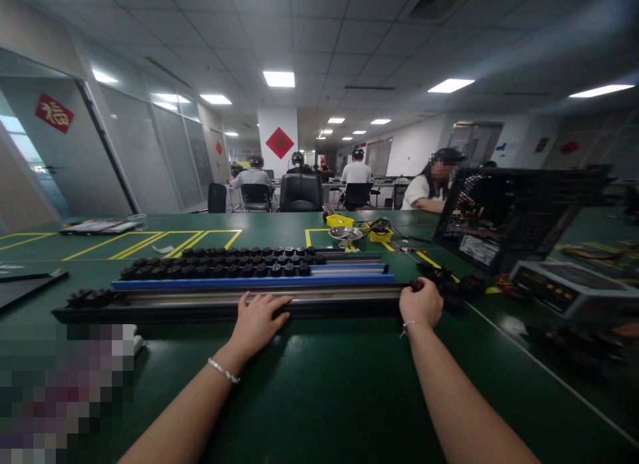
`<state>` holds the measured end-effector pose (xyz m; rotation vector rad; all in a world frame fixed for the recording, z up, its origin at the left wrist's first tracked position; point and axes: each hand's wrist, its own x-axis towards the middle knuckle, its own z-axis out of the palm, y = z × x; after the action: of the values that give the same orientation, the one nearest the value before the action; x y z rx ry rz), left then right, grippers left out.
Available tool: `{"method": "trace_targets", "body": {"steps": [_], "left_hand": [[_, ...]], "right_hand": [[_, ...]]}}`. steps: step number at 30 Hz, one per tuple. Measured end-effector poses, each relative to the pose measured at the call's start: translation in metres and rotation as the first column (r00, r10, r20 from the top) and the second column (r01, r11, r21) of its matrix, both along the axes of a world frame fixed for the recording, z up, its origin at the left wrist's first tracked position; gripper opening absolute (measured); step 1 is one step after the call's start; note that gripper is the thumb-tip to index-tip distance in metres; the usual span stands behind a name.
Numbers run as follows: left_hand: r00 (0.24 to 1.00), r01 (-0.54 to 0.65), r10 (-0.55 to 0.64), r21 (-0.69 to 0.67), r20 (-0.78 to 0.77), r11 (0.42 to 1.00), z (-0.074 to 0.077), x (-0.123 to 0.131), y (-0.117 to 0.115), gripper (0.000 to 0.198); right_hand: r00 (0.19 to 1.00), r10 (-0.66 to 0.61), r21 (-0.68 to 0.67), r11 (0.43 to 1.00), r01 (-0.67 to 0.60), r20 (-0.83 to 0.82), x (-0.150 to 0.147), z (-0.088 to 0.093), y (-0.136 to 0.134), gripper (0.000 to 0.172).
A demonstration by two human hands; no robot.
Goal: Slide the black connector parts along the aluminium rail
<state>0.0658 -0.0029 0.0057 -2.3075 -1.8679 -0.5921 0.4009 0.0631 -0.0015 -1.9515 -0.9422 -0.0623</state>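
Note:
A long black rail [190, 305] with a channel along its top lies across the green table in front of me. My left hand [258, 321] rests on its near edge around the middle, fingers apart, holding nothing. At the rail's right end, my right hand [422, 304] is closed on a small black part [416, 285], mostly hidden by the fingers. A few similar black parts [90, 297] sit in the rail's left end. Just behind, a blue-edged rail [249, 282] lies parallel, with rows of black parts [214, 269] beside it.
Loose black parts [464, 285] lie right of my right hand. Further right stand an open computer case [529, 211] and a grey power supply box [564, 287]. A metal dish [346, 233] and yellow tray [339, 221] are behind. A co-worker [432, 184] sits across the table.

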Motion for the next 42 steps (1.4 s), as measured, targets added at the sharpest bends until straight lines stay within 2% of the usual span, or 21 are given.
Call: {"method": "trace_targets", "body": {"steps": [25, 42], "left_hand": [[1.0, -0.018, 0.018, -0.019, -0.004, 1.0, 0.001, 0.001, 0.0, 0.034], [1.0, 0.002, -0.002, 0.007, -0.008, 1.0, -0.003, 0.0, 0.002, 0.033]], "right_hand": [[0.998, 0.023, 0.066, 0.997, -0.027, 0.06, 0.005, -0.004, 0.003, 0.039], [0.99, 0.075, -0.023, 0.997, -0.072, 0.123, 0.013, -0.001, 0.004, 0.039]]}}
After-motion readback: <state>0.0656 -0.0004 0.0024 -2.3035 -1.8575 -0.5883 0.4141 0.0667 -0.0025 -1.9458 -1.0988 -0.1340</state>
